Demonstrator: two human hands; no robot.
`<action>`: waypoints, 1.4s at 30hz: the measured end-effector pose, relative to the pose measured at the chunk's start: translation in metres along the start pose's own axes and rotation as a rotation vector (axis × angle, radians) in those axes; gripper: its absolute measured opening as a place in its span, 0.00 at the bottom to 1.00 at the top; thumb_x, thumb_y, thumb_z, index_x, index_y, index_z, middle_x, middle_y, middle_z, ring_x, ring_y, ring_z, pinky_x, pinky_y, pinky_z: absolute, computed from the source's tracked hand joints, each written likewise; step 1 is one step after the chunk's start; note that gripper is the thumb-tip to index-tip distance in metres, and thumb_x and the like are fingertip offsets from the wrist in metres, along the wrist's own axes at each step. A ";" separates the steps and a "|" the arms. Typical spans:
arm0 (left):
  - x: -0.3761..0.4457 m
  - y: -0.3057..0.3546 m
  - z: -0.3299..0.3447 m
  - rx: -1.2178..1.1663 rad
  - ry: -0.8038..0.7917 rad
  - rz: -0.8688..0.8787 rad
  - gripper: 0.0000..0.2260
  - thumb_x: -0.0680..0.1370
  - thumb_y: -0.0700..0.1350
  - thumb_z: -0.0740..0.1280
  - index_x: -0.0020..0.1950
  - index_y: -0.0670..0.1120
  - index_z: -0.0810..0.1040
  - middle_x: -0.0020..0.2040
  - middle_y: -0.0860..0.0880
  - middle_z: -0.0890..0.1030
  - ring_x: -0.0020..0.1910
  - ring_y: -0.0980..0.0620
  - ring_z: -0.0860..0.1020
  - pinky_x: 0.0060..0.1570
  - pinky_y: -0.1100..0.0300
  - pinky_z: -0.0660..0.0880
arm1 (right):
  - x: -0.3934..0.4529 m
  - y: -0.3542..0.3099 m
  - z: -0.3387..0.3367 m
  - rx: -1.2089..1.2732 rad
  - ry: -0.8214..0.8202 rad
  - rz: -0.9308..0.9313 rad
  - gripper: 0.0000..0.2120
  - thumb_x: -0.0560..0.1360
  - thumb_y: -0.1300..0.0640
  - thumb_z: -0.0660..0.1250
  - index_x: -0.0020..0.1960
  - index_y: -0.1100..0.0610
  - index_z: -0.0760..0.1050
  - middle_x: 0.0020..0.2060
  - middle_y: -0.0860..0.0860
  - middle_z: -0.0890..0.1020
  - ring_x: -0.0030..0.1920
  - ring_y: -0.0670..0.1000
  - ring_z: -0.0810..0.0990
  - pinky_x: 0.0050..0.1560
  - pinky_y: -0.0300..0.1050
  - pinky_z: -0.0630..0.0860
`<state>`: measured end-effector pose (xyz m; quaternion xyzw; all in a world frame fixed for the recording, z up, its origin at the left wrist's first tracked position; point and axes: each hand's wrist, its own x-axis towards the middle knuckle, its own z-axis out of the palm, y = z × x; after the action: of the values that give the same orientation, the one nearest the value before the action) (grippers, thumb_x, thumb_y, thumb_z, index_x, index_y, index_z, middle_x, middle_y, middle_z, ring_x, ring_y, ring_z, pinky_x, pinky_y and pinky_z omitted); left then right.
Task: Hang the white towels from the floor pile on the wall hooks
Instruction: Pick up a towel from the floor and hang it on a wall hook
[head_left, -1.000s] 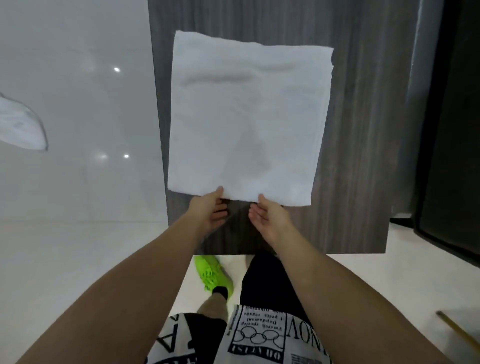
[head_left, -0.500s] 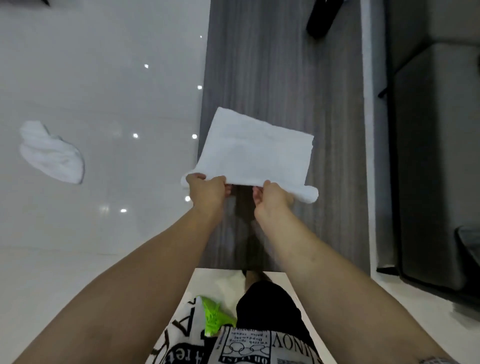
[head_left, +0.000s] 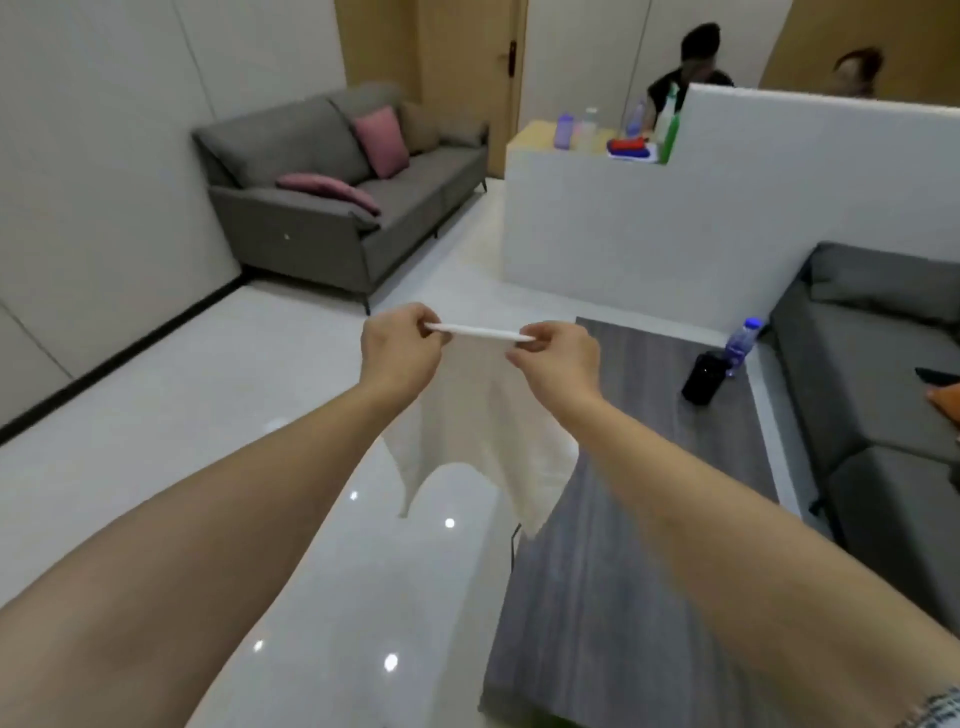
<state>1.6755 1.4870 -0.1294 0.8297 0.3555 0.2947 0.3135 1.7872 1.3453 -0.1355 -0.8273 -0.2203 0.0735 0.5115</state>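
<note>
Both bare forearms reach forward from the bottom of the view, and the left hand (head_left: 400, 349) and right hand (head_left: 553, 358) each pinch the top edge of a thin white cloth towel (head_left: 480, 441), fingers and thumbs curled onto it, a short stretch of taut hem between them. The towel hangs down in the air from that edge, its lower corners drooping to points above the near left corner of the long grey wood-grain coffee table (head_left: 623, 545). Left of the table lies the glossy white tiled floor (head_left: 208, 415), dotted with reflected ceiling lights. At the table's far right corner stand a black cylindrical container (head_left: 704, 376) and, just beside it, a clear plastic water bottle with a blue cap (head_left: 740, 340). Along the table's right side runs a dark grey fabric sofa (head_left: 872, 374). Beyond the table's far end rises a white half-height partition wall (head_left: 675, 228), its lower ledge carrying several coloured bottles (head_left: 592, 130). Far left of the table, against the pale wall, stands a grey two-seat sofa (head_left: 332, 208) with pink cushions (head_left: 382, 140). Behind the partition two people (head_left: 698, 57) show, blurred.
</note>
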 end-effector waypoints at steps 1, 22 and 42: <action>0.005 -0.005 -0.029 0.054 0.047 0.039 0.04 0.76 0.48 0.69 0.47 0.49 0.82 0.41 0.52 0.81 0.44 0.52 0.78 0.43 0.63 0.68 | -0.002 -0.026 0.010 -0.077 -0.039 -0.088 0.10 0.72 0.57 0.72 0.53 0.55 0.84 0.44 0.51 0.86 0.48 0.50 0.83 0.55 0.46 0.79; -0.057 -0.208 -0.552 0.470 0.658 -0.330 0.04 0.74 0.47 0.73 0.41 0.53 0.79 0.37 0.49 0.79 0.39 0.51 0.75 0.35 0.67 0.68 | -0.140 -0.432 0.393 0.060 -0.855 -1.229 0.04 0.74 0.56 0.70 0.42 0.51 0.76 0.35 0.46 0.77 0.38 0.48 0.75 0.35 0.37 0.66; -0.442 -0.325 -0.869 0.804 1.153 -0.902 0.05 0.72 0.49 0.77 0.40 0.53 0.81 0.40 0.54 0.80 0.44 0.53 0.76 0.39 0.60 0.69 | -0.656 -0.635 0.618 0.376 -1.462 -1.664 0.16 0.72 0.53 0.75 0.29 0.48 0.72 0.24 0.45 0.71 0.30 0.46 0.70 0.33 0.39 0.67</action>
<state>0.6712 1.5934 0.0633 0.3758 0.8363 0.3701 -0.1494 0.8040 1.8008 0.0664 -0.0906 -0.9366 0.2091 0.2661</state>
